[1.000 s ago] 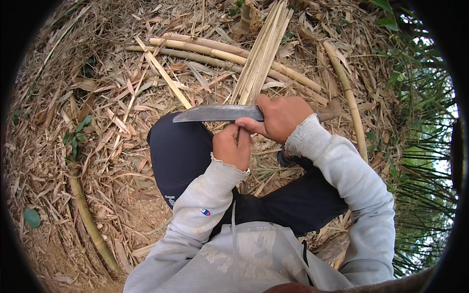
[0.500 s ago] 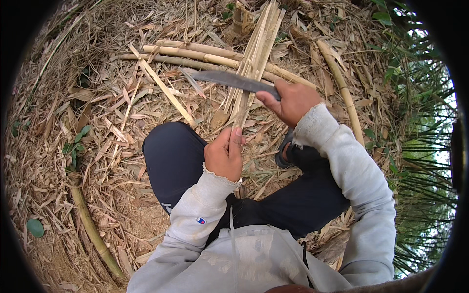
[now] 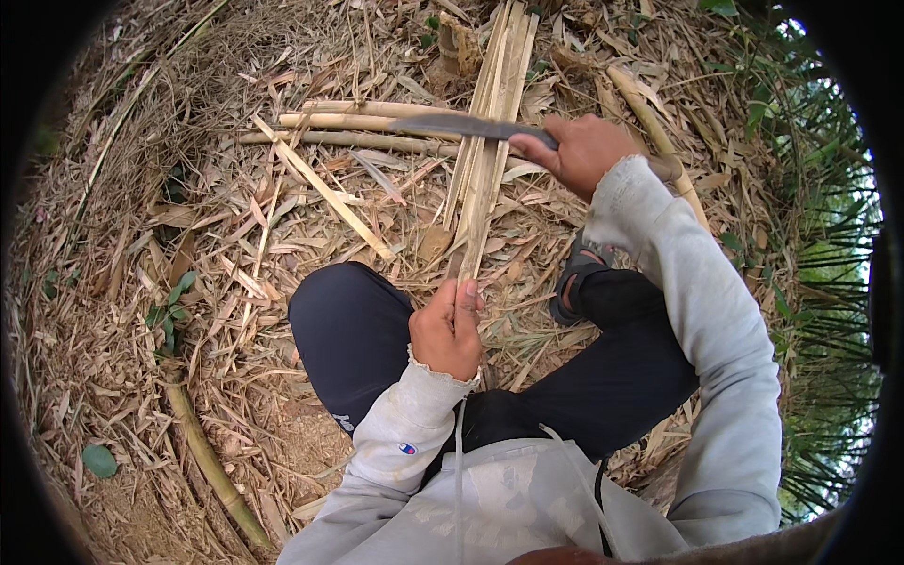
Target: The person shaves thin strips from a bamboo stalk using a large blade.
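My left hand (image 3: 446,327) is closed around the near end of a split bamboo strip (image 3: 476,226), pinching it between thumb and fingers above my lap. The strip runs away from me over a bundle of pale bamboo strips (image 3: 513,66); where one ends and another begins is hard to tell. My right hand (image 3: 590,155) grips the dark handle of a machete. Its grey blade (image 3: 443,123) points left and lies across the strips, farther out than my left hand. Whether the edge is biting into the strip cannot be made out.
Bamboo poles (image 3: 358,122) lie crosswise behind the blade. A loose split piece (image 3: 325,188) rests to their near left. Another pole (image 3: 673,151) lies at the right, and a curved one (image 3: 212,452) at the lower left. A stump (image 3: 459,47) stands far ahead. Dry leaves and shavings cover the ground.
My right hand and the machete have moved away from me along the strip, slightly rightward. My left hand still pinches the strip, now a little nearer my body. The whole view has shifted slightly.
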The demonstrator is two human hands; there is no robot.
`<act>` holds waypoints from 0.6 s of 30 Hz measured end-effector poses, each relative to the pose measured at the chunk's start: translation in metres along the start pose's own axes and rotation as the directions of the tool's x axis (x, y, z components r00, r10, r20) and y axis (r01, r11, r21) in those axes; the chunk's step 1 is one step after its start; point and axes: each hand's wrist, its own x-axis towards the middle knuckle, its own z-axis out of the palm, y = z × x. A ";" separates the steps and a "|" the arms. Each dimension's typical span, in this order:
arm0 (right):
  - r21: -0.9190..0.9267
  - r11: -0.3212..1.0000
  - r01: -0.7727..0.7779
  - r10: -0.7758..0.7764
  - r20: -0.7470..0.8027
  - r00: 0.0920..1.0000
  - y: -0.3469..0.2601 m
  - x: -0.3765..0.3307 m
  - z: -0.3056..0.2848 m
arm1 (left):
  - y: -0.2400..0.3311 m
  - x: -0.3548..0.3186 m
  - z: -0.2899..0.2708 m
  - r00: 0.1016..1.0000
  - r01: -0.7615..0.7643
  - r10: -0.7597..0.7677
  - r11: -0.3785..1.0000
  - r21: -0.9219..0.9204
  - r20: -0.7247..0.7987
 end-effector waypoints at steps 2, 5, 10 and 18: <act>0.087 0.986 -0.142 0.150 -0.101 0.983 0.022 0.009 -0.005 | 0.005 -0.005 0.003 1.000 0.000 0.000 1.000 0.031 0.003; 0.043 0.998 0.055 -0.053 -0.039 0.998 0.011 -0.007 0.012 | -0.014 -0.007 0.008 0.997 -0.063 0.062 0.998 -0.022 -0.042; -0.039 0.978 0.207 -0.203 0.081 0.976 -0.014 -0.006 0.014 | -0.012 -0.008 -0.008 1.000 0.001 -0.002 0.999 -0.051 -0.018; 0.313 0.943 -0.111 0.186 -0.220 0.958 0.061 0.022 0.016 | -0.026 -0.024 -0.005 0.996 -0.016 0.025 0.994 -0.105 0.080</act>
